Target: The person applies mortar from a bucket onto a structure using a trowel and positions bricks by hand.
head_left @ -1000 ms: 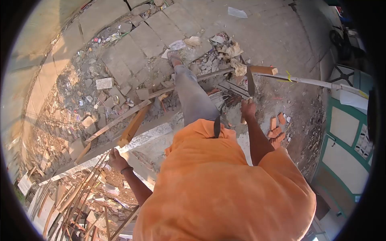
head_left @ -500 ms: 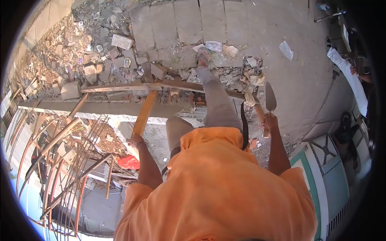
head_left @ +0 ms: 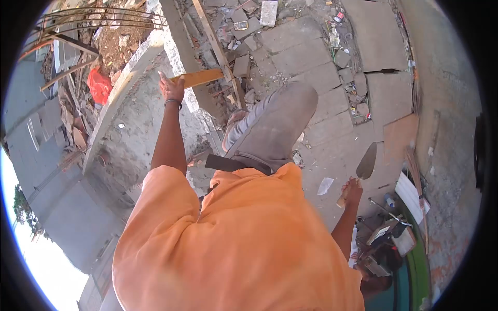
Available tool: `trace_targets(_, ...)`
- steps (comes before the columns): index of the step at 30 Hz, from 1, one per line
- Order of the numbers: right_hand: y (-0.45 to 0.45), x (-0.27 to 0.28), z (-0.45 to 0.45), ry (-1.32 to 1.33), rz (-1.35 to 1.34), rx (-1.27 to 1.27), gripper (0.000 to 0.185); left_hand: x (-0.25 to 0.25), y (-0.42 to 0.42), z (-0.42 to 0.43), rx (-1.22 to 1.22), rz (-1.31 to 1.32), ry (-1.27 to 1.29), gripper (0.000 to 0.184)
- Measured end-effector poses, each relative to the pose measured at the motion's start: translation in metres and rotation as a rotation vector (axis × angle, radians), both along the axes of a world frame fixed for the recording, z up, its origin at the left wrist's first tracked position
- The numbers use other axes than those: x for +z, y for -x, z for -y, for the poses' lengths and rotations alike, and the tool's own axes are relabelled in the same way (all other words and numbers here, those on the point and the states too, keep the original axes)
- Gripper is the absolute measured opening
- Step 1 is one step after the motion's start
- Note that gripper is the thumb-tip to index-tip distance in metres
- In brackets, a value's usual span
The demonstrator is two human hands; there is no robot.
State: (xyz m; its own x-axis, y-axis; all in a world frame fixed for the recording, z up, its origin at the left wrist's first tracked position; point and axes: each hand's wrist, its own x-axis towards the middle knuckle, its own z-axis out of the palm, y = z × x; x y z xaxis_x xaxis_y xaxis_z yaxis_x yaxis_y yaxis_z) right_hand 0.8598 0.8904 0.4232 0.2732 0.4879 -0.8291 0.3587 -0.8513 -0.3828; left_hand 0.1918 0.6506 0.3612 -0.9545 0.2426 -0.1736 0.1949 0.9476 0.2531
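Note:
My left hand (head_left: 173, 89), a dark band at its wrist, grips the near end of a yellowish wooden plank (head_left: 203, 78), thumb on one side and fingers on the other. That plank runs across a concrete beam (head_left: 181, 49) to a long timber (head_left: 220, 44). Out to the right, my right hand (head_left: 353, 191) is closed around the handle of a pointed trowel (head_left: 367, 161). The blade points away from me, held over the paving. One bent leg in grey trousers (head_left: 280, 119) shows in front of my orange shirt.
Broken bricks and rubble (head_left: 246, 26) lie beyond the timber. A red plastic bag (head_left: 98, 85) and steel rods (head_left: 104, 15) are at the left. Paving slabs (head_left: 295, 52) stretch ahead. At the lower right are a broom (head_left: 415, 168), a white sheet (head_left: 411, 197) and another person (head_left: 374, 282).
My body and view have turned to the right, and one leg is now raised and bent. My left hand stays at the plank's end; the trowel remains in my right hand.

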Motion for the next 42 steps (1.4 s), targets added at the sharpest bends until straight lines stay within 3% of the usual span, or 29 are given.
trace_targets(2,0.001,0.009,-0.065,-0.109,-0.031,0.08,0.009,0.016,-0.005,-0.009,0.067,0.058,-0.061,0.096)
trace_targets(5,0.035,0.028,-0.132,-0.254,-0.035,0.077,0.009,-0.004,0.001,0.0,0.02,-0.043,-0.081,0.095)
trace_targets(8,0.057,0.015,-0.178,-0.228,-0.133,0.147,0.012,0.01,-0.008,-0.009,0.07,0.007,-0.078,0.093)
trace_targets(10,0.085,-0.003,-0.193,-0.206,-0.061,0.229,0.011,0.018,-0.007,-0.014,0.137,0.078,-0.079,0.092)
trace_targets(14,0.127,-0.04,-0.201,0.007,0.038,0.379,0.009,0.007,-0.023,-0.006,0.183,-0.297,-0.268,0.085)
trace_targets(16,0.133,-0.057,-0.224,0.187,-0.064,0.45,0.007,0.015,-0.068,-0.013,0.615,-0.422,-0.334,0.067)
trace_targets(17,0.109,-0.094,-0.252,-0.062,-0.056,1.025,0.007,0.003,-0.1,-0.013,0.805,-0.379,-0.356,0.062)
trace_targets(18,0.112,-0.105,-0.275,-0.183,-0.016,1.402,0.007,-0.024,-0.139,-0.007,0.852,-0.275,-0.223,0.061)
trace_targets(19,0.117,-0.113,-0.297,-0.379,0.049,1.741,0.007,-0.031,-0.183,-0.016,0.929,0.019,-0.213,0.062)
trace_targets(20,0.141,-0.095,-0.311,-0.438,0.148,1.888,0.007,-0.059,-0.233,-0.015,0.958,0.372,-0.275,0.059)
trace_targets(21,0.163,-0.083,-0.329,-0.514,0.251,2.028,0.007,-0.05,-0.274,-0.026,0.766,0.748,-0.193,0.052)
trace_targets(23,0.217,-0.052,-0.349,-0.233,0.009,1.485,0.009,-0.077,-0.353,-0.044,0.342,1.314,-0.05,0.052)
trace_targets(25,0.275,-0.024,-0.372,-0.035,-0.053,1.17,0.01,0.007,-0.344,-0.099,0.584,1.447,-0.215,0.064)
trace_targets(27,0.322,-0.014,-0.397,0.006,-0.041,1.158,0.011,-0.031,-0.375,-0.128,0.949,1.368,-0.557,0.068)
trace_targets(29,0.352,-0.016,-0.431,-0.006,-0.121,1.248,0.01,0.006,-0.353,-0.171,1.245,1.262,-0.979,0.067)
trace_targets(31,0.38,-0.027,-0.472,-0.029,-0.214,1.365,0.01,0.043,-0.315,-0.216,1.385,1.125,-1.115,0.064)
trace_targets(33,0.408,-0.038,-0.497,-0.06,-0.305,1.457,0.01,0.046,-0.309,-0.235,1.207,1.008,-1.22,0.062)
trace_targets(34,0.422,-0.044,-0.508,-0.067,-0.325,1.491,0.01,0.055,-0.307,-0.247,0.968,0.949,-1.434,0.06)
trace_targets(36,0.448,-0.054,-0.514,-0.059,-0.342,1.546,0.01,0.036,-0.305,-0.274,1.028,0.967,-1.466,0.063)
trace_targets(38,0.466,-0.058,-0.518,-0.03,-0.294,1.589,0.009,0.048,-0.309,-0.289,0.918,0.958,-1.5,0.063)
trace_targets(42,0.508,-0.066,-0.51,0.018,-0.262,1.683,0.009,0.077,-0.304,-0.311,0.983,0.905,-1.222,0.062)
